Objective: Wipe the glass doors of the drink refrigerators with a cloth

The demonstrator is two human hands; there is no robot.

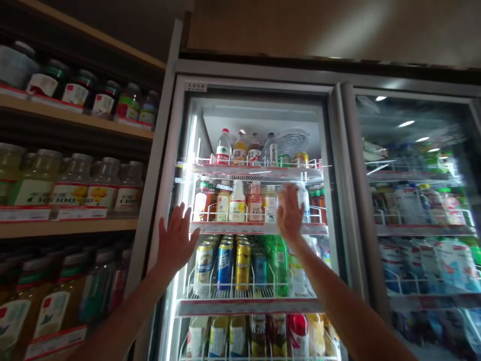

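My left hand [176, 240] is raised with its fingers spread, near the left edge of the lit drinks cooler [259, 85]; nothing is in it. My right hand [290, 213] is raised before the cooler's second shelf, slightly blurred, its fingers extended and holding nothing. It hides part of a row of bottles. Between the hands stand a white bottle [237, 203] and a pink bottle [255, 203]. Below them are a blue can [224, 265], a gold can [243, 265] and a green bottle [280, 265]. Whether either hand touches the cooler's glass, I cannot tell.
On the left, wooden shelves [75, 228] hold rows of bottles with red price strips. A second glass-door cooler [417, 230] with more bottles stands on the right, beyond a metal frame [351, 200]. A brown panel [300, 30] spans the top.
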